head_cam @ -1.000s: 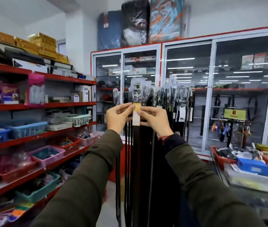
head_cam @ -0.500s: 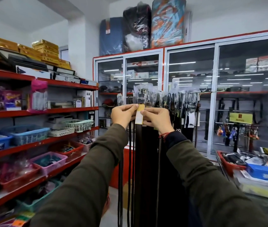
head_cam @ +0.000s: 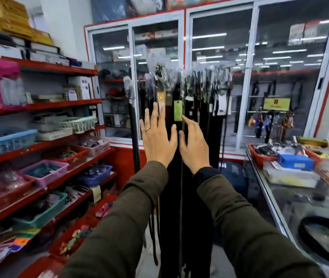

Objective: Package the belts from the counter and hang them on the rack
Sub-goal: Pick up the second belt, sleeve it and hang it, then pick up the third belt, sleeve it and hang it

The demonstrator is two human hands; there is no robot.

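Several dark belts point(head_cam: 197, 125) hang in a row from a rack point(head_cam: 216, 70), their buckles in clear plastic wrap at the top. One belt with a yellow-and-white tag point(head_cam: 161, 98) hangs just above my left hand point(head_cam: 157, 137). A green tag point(head_cam: 178, 110) hangs beside it. My left hand is flat, fingers spread, in front of the belts. My right hand point(head_cam: 192, 146) is also spread, just below the green tag. Neither hand holds anything. A coiled black belt point(head_cam: 324, 241) lies on the glass counter at lower right.
Red shelves point(head_cam: 39, 106) with plastic baskets of small goods line the left side. A glass-door cabinet point(head_cam: 183, 57) stands behind the rack. The glass counter point(head_cam: 288, 199) on the right carries a red tray, a blue box point(head_cam: 295, 162) and packets.
Both hands let go of the tagged belt at the rack and dropped lower with fingers spread. The view has tilted down, bringing the counter into sight.
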